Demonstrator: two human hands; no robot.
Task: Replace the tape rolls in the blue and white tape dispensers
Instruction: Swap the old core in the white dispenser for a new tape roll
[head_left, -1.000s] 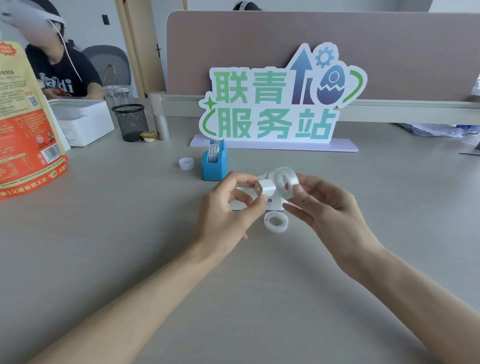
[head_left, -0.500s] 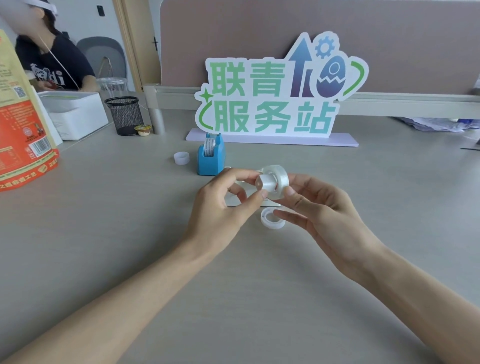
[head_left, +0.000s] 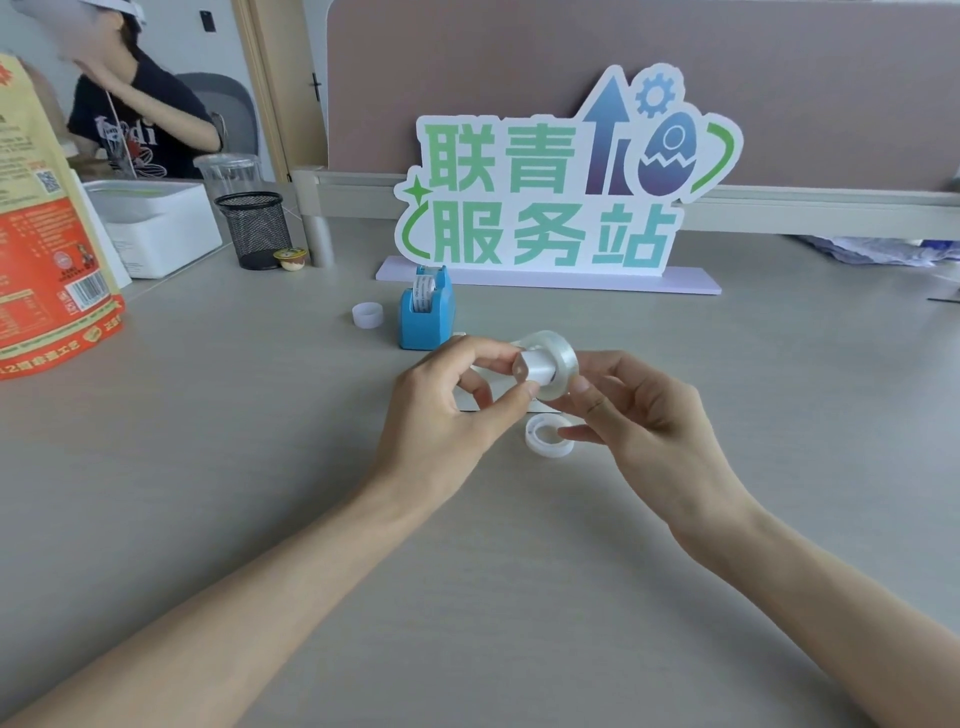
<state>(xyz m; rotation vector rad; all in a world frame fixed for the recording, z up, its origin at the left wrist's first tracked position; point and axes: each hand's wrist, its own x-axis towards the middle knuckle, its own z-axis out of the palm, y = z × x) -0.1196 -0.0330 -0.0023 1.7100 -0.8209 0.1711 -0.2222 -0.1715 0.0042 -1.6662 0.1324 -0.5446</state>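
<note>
My left hand (head_left: 441, 415) pinches a small white spindle (head_left: 532, 368) above the desk. The spindle sits pushed through the hole of a clear tape roll (head_left: 562, 358), whose rim my right hand (head_left: 644, 421) holds. The white tape dispenser (head_left: 466, 402) lies on the desk behind my left fingers, mostly hidden. A second clear tape roll (head_left: 545, 439) lies flat on the desk under my right fingertips. The blue tape dispenser (head_left: 427, 322) stands farther back with a roll in it. Left of it stands a small white ring (head_left: 367, 315).
A green and blue standing sign (head_left: 561, 197) fills the back of the desk, in front of a partition. At the back left are a black mesh pen cup (head_left: 255, 228), a white box (head_left: 156, 223), an orange bag (head_left: 47, 249) and a seated person (head_left: 130, 119).
My hands have come together. The white spindle, held beside the roll before, now sits through the roll's hole.
</note>
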